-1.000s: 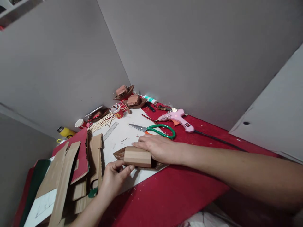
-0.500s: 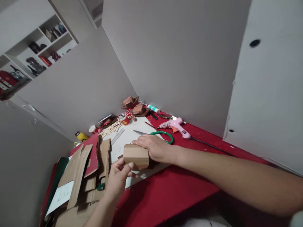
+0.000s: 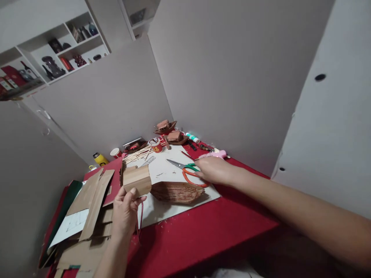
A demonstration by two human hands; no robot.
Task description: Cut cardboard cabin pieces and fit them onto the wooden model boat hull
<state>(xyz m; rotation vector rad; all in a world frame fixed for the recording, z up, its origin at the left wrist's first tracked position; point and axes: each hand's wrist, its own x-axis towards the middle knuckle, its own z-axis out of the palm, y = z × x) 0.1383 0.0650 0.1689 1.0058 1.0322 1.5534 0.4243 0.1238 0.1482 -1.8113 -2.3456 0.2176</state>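
My left hand (image 3: 126, 206) pinches a bent piece of tan cardboard (image 3: 136, 179) between thumb and fingers, holding it up at the left of the white board (image 3: 162, 216). My right hand (image 3: 213, 168) reaches over the handles of the scissors (image 3: 177, 164), which have one green and one orange loop. Its fingertips are mostly hidden, so their grip does not show. Just behind that hand, a pink glue gun (image 3: 220, 154) is partly covered. Between my hands, a brown boat-shaped hull (image 3: 176, 192) with ridged sides lies on the board.
Cardboard sheets (image 3: 95, 208) are piled at the left. Towards the back are wooden sticks (image 3: 136, 155), a red cup (image 3: 156, 145), two small model boats (image 3: 175, 136) and a yellow bottle (image 3: 100, 158). A red cloth (image 3: 208, 231) covers the table. Grey walls stand behind.
My left hand has carried the bent cardboard left, away from the hull. My right hand has let go of it and moved right to the scissors, uncovering the hull and the orange handle.
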